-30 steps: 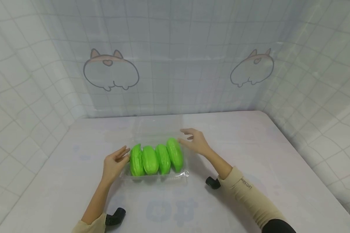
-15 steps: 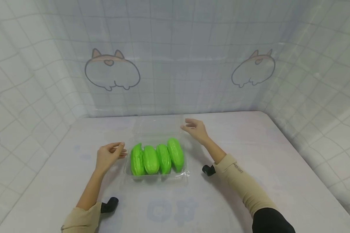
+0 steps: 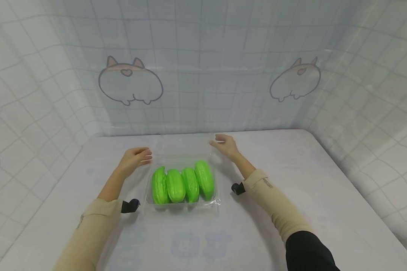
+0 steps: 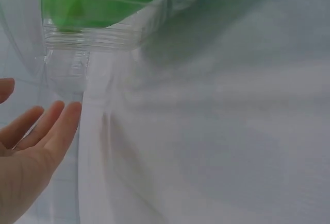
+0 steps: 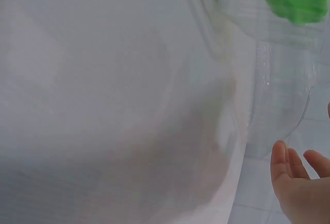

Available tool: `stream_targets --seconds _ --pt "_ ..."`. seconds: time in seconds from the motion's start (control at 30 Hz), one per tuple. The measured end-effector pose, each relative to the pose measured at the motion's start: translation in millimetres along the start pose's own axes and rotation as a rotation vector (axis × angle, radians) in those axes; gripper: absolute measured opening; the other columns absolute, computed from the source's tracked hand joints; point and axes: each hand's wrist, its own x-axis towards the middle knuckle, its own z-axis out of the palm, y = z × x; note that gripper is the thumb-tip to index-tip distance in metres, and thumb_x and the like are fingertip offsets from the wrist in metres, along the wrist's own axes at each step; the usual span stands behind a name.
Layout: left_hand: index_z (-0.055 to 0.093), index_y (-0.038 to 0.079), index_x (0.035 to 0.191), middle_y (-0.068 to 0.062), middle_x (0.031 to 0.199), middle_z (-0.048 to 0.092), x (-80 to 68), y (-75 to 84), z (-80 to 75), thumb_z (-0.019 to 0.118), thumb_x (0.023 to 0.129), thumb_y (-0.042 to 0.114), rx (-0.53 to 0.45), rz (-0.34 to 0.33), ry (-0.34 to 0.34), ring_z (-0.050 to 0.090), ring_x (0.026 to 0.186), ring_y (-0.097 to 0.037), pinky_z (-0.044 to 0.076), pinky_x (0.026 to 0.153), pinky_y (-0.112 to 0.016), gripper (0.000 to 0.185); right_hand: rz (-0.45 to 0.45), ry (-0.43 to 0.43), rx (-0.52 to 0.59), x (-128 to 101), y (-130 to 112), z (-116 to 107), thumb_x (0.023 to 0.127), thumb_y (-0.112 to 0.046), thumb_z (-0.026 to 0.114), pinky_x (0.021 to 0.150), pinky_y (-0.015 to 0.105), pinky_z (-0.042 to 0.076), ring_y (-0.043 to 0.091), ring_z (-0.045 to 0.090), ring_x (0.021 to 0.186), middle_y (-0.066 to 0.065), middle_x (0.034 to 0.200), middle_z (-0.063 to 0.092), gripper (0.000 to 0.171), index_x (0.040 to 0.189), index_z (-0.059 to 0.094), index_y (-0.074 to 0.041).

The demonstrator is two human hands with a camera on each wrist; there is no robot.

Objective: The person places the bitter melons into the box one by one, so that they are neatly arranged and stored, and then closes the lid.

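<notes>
A clear plastic clamshell tray (image 3: 217, 201) sits mid-table and holds several green ridged gourds (image 3: 183, 184) side by side. Its transparent lid (image 3: 183, 148) lies open behind the tray. My left hand (image 3: 135, 157) hovers with relaxed fingers by the lid's left edge and holds nothing. My right hand (image 3: 225, 145) reaches to the lid's far right corner, fingers extended; contact with the lid cannot be made out. In the left wrist view the left hand's fingers (image 4: 51, 123) are straight, just below the tray corner (image 4: 67, 69). In the right wrist view fingertips (image 5: 289, 165) sit near the clear lid (image 5: 281, 105).
The table (image 3: 291, 180) is covered with a white cloth. A checked curtain with cartoon animal drawings (image 3: 130, 81) stands behind and at both sides. Black wrist camera mounts (image 3: 130, 206) sit on both forearms.
Both hands have moved away from the tray's sides, going back toward the open lid. The left hand left the leftmost gourd; the right hand rose to the lid's far corner.
</notes>
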Motion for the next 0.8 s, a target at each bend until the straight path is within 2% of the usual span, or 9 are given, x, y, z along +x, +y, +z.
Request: stream_targets --seconds 0.23,0.4,0.57,0.8 --pt "0.018 -0.015 0.143 -0.035 0.142 0.031 16.7 7.2 0.9 0.044 0.1 0.012 -0.03 -0.086 -0.087 0.04 0.127 -0.042 0.041 0.102 -0.037 0.057 0.046 -0.007 -0.035 8 0 0 0.091 -0.028 0.061 0.101 0.042 0.043 0.033 0.051 0.121 0.021 0.132 0.053 0.057 0.134 0.046 0.005" --pt "0.017 -0.018 0.141 -0.036 0.141 0.031 26.5 10.4 3.9 0.041 0.1 0.006 -0.044 -0.115 -0.115 0.049 0.121 -0.033 0.041 0.102 -0.035 0.054 0.102 -0.028 -0.04 10 5 0 0.092 -0.028 0.059 0.103 0.041 0.041 0.033 0.05 0.122 0.023 0.132 0.052 0.056 0.133 0.046 0.007" --pt "0.02 -0.019 0.14 -0.037 0.14 0.032 31.3 8.8 4.8 0.044 0.098 0.002 -0.078 -0.112 -0.126 0.057 0.112 -0.023 0.046 0.098 -0.029 0.052 0.149 -0.063 0.028 9 6 2 0.093 -0.025 0.058 0.102 0.04 0.042 0.033 0.054 0.116 0.025 0.132 0.051 0.053 0.133 0.046 0.008" --pt "0.022 -0.018 0.14 -0.038 0.141 0.03 31.4 8.2 5.1 0.047 0.095 -0.002 -0.15 -0.095 -0.104 0.062 0.097 -0.009 0.05 0.09 -0.023 0.053 0.129 -0.072 0.07 10 7 1 0.094 -0.018 0.055 0.101 0.039 0.044 0.033 0.057 0.114 0.024 0.131 0.052 0.049 0.134 0.045 0.008"
